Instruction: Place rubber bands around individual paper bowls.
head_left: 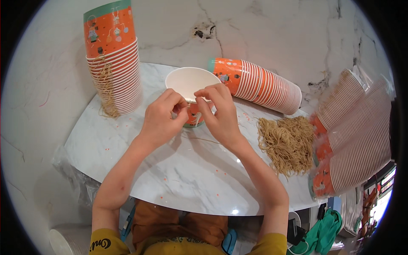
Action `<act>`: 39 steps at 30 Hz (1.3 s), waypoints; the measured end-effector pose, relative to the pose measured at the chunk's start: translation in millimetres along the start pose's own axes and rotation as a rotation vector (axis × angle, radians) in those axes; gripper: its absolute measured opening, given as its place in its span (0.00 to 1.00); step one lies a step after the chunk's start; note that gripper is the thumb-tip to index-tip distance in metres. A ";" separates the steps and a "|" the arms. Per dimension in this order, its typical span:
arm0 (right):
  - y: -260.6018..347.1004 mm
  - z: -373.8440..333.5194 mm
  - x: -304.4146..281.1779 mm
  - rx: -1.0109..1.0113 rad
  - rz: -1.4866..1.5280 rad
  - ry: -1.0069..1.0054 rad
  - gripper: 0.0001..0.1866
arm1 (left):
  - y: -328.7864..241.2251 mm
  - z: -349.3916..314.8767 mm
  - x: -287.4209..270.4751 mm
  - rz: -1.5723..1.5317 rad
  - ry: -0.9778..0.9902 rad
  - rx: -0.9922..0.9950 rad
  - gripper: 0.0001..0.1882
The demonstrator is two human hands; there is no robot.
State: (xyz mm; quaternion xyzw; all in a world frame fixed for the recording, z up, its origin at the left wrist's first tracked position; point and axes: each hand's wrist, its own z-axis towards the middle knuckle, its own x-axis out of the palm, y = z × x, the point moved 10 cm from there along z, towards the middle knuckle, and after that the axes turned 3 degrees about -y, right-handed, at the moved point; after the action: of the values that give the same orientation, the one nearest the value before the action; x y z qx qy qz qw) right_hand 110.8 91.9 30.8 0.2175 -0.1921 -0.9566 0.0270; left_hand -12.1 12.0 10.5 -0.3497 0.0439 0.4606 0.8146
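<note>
The orange paper tub (195,117) stood upright on the counter (191,178), straight ahead of the person, its round white mouth facing up and its green base down. Its long axis ran vertically, and its near rim sat between the two sets of fingertips, with neither hand clearly nearer. The left hand (165,117) came to the rim from the near left, thumb and forefinger drawn together; the right hand (223,112) came from the near right, thumb and forefinger curved toward each other. Whether either pinched the rim or a bit of twine could not be told

Just on the near side of the tub, below the wrists, a loose strand (199,138) lay on the counter. Behind the tub and to its right, a nested stack (267,89) of similar tubs lay on its side; nearer the person, beside the right forearm, was a tan heap of twine (289,144). Well to the left rose an upside-down stack (112,76) with twine strands (106,83) draped over it. At the far right were plastic-wrapped stacks (355,136), beyond the heap
</note>
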 end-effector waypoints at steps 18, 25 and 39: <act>-26.0 -56.2 3.7 0.325 0.365 -0.019 0.05 | 43.4 -34.1 49.1 -0.707 0.193 -0.743 0.05; -31.6 -58.8 5.4 0.342 0.323 -0.035 0.05 | 31.7 -28.1 45.3 -0.541 0.130 -0.422 0.07; -60.7 -68.3 15.4 0.561 0.417 0.065 0.04 | 24.9 -22.2 38.9 -0.280 0.178 -0.322 0.05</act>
State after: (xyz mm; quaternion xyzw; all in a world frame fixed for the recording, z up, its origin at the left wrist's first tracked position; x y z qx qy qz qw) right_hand 128.0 121.6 -55.4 0.2030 -0.4867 -0.8330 0.1671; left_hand -3.7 34.7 -34.7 -0.5172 -0.0075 0.3113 0.7972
